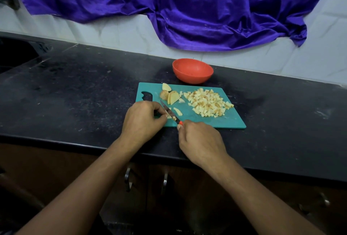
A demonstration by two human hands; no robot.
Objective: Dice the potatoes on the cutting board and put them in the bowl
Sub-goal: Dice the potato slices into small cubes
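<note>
Bowl [191, 77] behind board [199, 121] | dice [206, 103] heaped on board | left hand [142, 120] pinches slice [169, 117] | right hand [201, 141] grips knife [169, 111]

Desk [84, 88] surface: dark, speckled stone-like top with pale dusty smears and small specks, most marked at the left and far right.
Desk extent: runs left to right across the whole view; the back edge meets a white tiled wall [112, 32]; the front edge forms a rounded lip.
Cutting board [206, 122]: teal, rectangular, lying flat on the desk near the front edge, set at a slight angle to it; handle cutout at the left end.
Bowl [193, 80]: orange-red, round, standing upright on the desk just behind the board's far edge, near the wall.
Bowl-to-board contact: cannot be determined.
</note>
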